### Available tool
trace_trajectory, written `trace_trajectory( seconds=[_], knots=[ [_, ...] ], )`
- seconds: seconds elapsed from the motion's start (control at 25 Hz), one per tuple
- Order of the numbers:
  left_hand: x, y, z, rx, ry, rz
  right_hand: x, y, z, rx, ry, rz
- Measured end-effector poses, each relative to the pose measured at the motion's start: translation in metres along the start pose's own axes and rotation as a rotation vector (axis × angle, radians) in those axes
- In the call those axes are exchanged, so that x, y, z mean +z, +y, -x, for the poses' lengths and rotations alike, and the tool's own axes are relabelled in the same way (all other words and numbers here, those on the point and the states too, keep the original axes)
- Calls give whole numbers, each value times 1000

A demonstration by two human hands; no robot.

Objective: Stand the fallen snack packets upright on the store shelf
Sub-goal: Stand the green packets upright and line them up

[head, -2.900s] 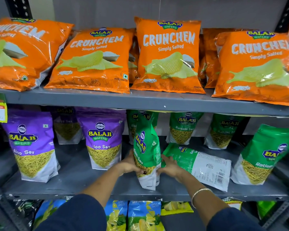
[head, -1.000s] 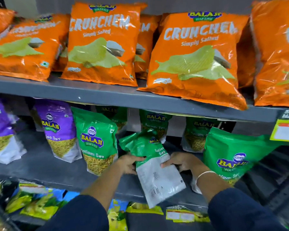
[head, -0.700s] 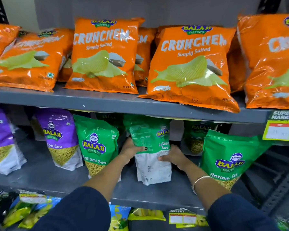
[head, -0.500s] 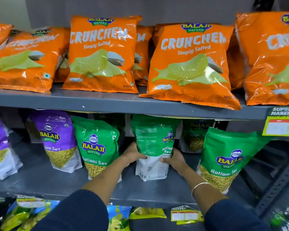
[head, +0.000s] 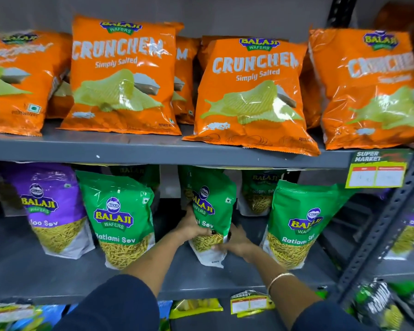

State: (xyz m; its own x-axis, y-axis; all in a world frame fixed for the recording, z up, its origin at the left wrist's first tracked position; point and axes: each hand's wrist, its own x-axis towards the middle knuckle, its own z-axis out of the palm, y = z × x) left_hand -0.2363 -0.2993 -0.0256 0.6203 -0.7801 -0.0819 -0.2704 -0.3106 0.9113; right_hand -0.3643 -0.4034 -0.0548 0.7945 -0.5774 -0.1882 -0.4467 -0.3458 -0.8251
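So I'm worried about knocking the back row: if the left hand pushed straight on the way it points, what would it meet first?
The left hand already grips the green Ratlami Sev pouch; beyond it probably the shelf's back wall, though depth is unclear.

The Crunchem chip bags point(head: 123, 77) are orange with white letters and a pale green wavy chip picture. The Ratlami Sev packet point(head: 210, 206) between the hands is green, with yellow sev and a white base, and a blue and yellow logo. The Aloo Sev packet point(head: 50, 206) is purple on top. The shelf point(head: 167, 151) is dark grey. The price tag point(head: 378, 170) is yellow-green, red and white. The sleeves point(head: 120, 306) are navy blue; the bangle point(head: 278, 279) is gold-coloured.
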Motion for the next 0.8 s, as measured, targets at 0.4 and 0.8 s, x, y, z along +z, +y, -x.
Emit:
trace_trajectory(
  seconds=[0.4,0.8],
  knots=[
    [-6,2,-4,-61,-34,22,-27,1,7,61,104,-410],
    [11,-15,2,-88,-12,75,-32,3,5,3,28,-426]
  ],
)
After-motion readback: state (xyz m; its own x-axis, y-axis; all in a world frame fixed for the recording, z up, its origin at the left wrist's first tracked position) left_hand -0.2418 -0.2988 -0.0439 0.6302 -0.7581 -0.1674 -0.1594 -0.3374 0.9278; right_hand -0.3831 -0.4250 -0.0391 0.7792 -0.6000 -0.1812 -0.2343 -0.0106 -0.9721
